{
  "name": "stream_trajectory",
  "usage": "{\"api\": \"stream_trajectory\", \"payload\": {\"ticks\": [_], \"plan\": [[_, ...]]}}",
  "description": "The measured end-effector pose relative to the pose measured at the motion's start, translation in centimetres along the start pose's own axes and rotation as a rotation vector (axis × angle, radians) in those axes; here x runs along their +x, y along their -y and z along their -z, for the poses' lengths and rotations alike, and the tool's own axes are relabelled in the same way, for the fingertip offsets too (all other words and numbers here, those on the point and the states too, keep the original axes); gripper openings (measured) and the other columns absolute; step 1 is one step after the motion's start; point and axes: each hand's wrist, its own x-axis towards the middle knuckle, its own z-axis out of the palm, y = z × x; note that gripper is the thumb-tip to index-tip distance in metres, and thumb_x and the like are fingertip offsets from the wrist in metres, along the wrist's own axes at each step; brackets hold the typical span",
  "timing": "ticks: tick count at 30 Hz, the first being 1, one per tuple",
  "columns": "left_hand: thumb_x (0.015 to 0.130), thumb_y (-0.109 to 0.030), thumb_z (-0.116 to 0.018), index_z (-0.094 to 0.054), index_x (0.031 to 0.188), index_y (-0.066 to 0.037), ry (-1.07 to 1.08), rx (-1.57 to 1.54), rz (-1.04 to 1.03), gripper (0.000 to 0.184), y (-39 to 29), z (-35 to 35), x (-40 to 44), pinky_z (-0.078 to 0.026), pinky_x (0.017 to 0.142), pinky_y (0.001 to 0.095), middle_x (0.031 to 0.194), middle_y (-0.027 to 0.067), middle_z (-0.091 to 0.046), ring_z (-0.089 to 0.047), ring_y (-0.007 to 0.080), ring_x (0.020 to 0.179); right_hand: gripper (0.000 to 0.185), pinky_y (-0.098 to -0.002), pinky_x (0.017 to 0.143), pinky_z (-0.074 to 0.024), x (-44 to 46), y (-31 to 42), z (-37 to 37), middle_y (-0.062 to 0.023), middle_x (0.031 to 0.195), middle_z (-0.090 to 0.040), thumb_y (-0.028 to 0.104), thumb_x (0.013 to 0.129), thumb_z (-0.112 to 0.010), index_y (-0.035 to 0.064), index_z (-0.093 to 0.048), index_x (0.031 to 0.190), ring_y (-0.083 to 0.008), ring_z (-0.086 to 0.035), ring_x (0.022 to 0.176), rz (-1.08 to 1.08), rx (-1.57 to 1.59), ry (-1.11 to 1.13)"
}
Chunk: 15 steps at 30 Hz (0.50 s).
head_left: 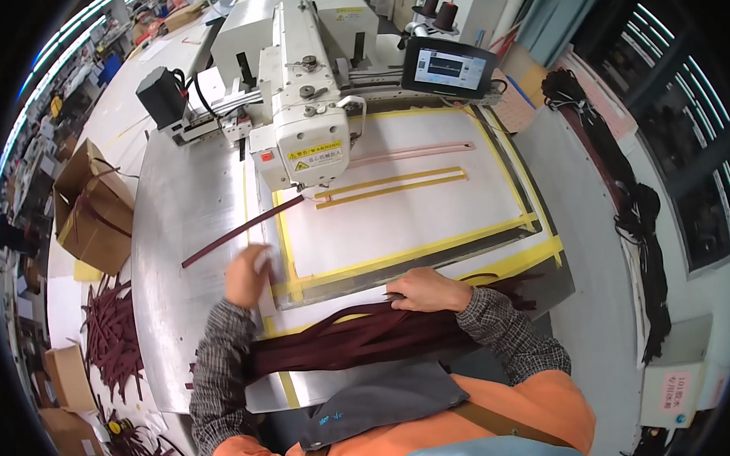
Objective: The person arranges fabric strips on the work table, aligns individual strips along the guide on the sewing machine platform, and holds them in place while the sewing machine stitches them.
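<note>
A maroon strip (pixel 243 231) lies slanted on the metal plate, its upper end near the needle area of the white sewing machine head (pixel 308 145). My left hand (pixel 249 275) is just below that strip, blurred, and its fingers cannot be made out clearly. At the front edge, a bundle of maroon strips (pixel 346 343) lies across the plate. Above the bundle, my right hand (pixel 429 290) has its fingers closed round a small dark tool, partly hidden. A white template sheet (pixel 397 226) with yellow tape outlines is under the machine head.
A control screen (pixel 449 67) stands at the machine's back right. An open cardboard box (pixel 95 211) is on the left, above a pile of maroon strips (pixel 113 337). Dark bundled strips (pixel 642 224) hang along the right side. Two thread cones (pixel 445 16) stand behind the screen.
</note>
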Motion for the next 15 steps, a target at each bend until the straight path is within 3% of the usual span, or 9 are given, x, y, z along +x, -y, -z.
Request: {"api": "stream_trajectory", "payload": {"ticks": [2,4,5,7,10,13,15], "plan": [[0.094,-0.012,-0.081,-0.078,0.123,-0.005,0.27,-0.232,-0.034,0.03,-4.8,-0.4,-1.4,-0.061,0.089,0.0413,0.113,0.0187,-0.078,-0.077,0.0365,0.102,0.027,-0.0538,0.082,-0.0575,0.5,-0.4,-0.5,-0.0205,0.09,-0.077,0.03,0.095,-0.08,0.0043,-0.076,0.103,-0.0434,-0.075,0.091,0.055,0.028,-0.081],[0.1,-0.019,-0.079,-0.079,0.123,-0.004,0.458,-0.295,-0.085,0.028,-9.1,-0.5,-2.7,-0.062,0.09,0.0424,0.113,0.0188,-0.078,-0.077,0.0374,0.104,0.027,-0.0534,0.082,-0.0577,0.8,-0.4,-0.6,-0.0197,0.09,-0.077,0.031,0.095,-0.081,0.0054,-0.076,0.102,-0.0429,-0.075,0.092,0.074,0.068,-0.128],[0.103,-0.028,-0.076,-0.077,0.127,-0.004,0.448,-0.197,-0.186,0.034,-9.9,-0.8,-3.6,-0.061,0.093,0.0457,0.117,0.0195,-0.078,-0.076,0.0396,0.106,0.027,-0.0532,0.083,-0.0578,0.8,-0.4,-0.4,-0.0193,0.091,-0.077,0.032,0.095,-0.081,0.0061,-0.077,0.101,-0.0425,-0.075,0.092,0.066,0.096,-0.13],[0.106,-0.032,-0.072,-0.075,0.132,-0.003,0.535,-0.133,-0.128,0.039,-10.8,-0.8,-4.1,-0.06,0.095,0.0474,0.121,0.0213,-0.077,-0.074,0.0424,0.11,0.025,-0.0509,0.082,-0.0584,1.2,-0.7,0.0,-0.0174,0.093,-0.078,0.034,0.096,-0.081,0.0089,-0.078,0.1,-0.0411,-0.075,0.093,0.037,0.1,-0.126],[0.108,-0.03,-0.069,-0.073,0.135,-0.003,0.567,-0.126,-0.089,0.039,-10.2,-1.6,-4.0,-0.059,0.098,0.0474,0.122,0.0228,-0.076,-0.073,0.0423,0.113,0.025,-0.0484,0.08,-0.0586,1.9,-1.7,0.9,-0.0162,0.093,-0.078,0.033,0.093,-0.083,0.01,-0.079,0.101,-0.0403,-0.076,0.091,0.038,0.111,-0.127],[0.105,-0.03,-0.073,-0.07,0.14,-0.003,0.624,-0.121,-0.063,0.045,-11.1,-0.8,-3.8,-0.058,0.098,0.047,0.125,0.0223,-0.074,-0.073,0.0424,0.114,0.027,-0.0482,0.08,-0.0586,2.8,-2.3,0.9,-0.0162,0.09,-0.078,0.033,0.089,-0.085,0.0094,-0.079,0.101,-0.0399,-0.075,0.09,0.033,0.226,-0.158],[0.099,-0.043,-0.076,-0.062,0.149,-0.006,0.493,-0.03,-0.155,0.064,-11.8,0.0,-4.9,-0.056,0.102,0.0501,0.138,0.0215,-0.067,-0.067,0.044,0.121,0.031,-0.0483,0.081,-0.059,2.6,-2.2,0.6,-0.0159,0.094,-0.078,0.035,0.09,-0.085,0.0074,-0.079,0.103,-0.0385,-0.075,0.092,-0.014,0.163,-0.194]]}}
